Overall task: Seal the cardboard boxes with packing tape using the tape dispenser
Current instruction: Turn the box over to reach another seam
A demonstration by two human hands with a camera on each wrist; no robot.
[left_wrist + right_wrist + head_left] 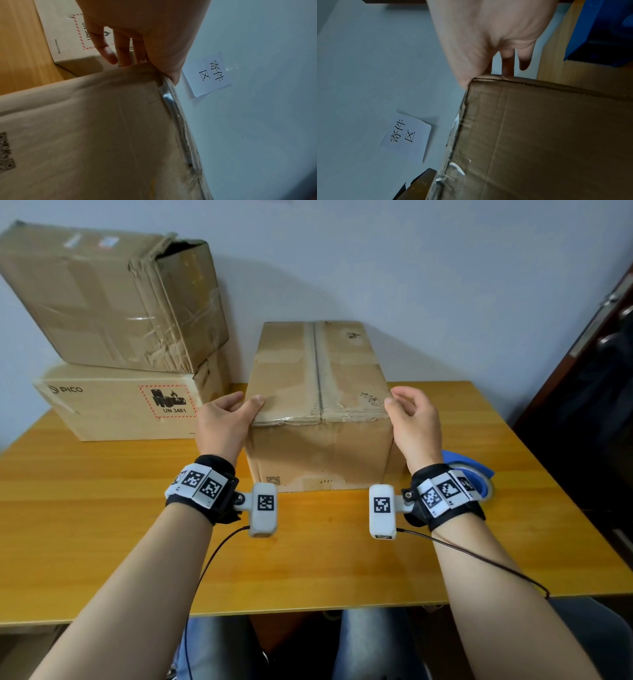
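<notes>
hands hold the tall brown cardboard box (318, 405) on the yellow wooden table (308, 559): the left hand (226, 422) grips its near left top corner with thumb on top and fingers down the side, and the right hand (414, 419) curls round the near right corner. it looks like the box is being set in place, its top seam already shiny with tape. next, i think the right hand must let go and pick up the blue plastic tape dispenser (469, 474), lying just beside the box on the right.
</notes>
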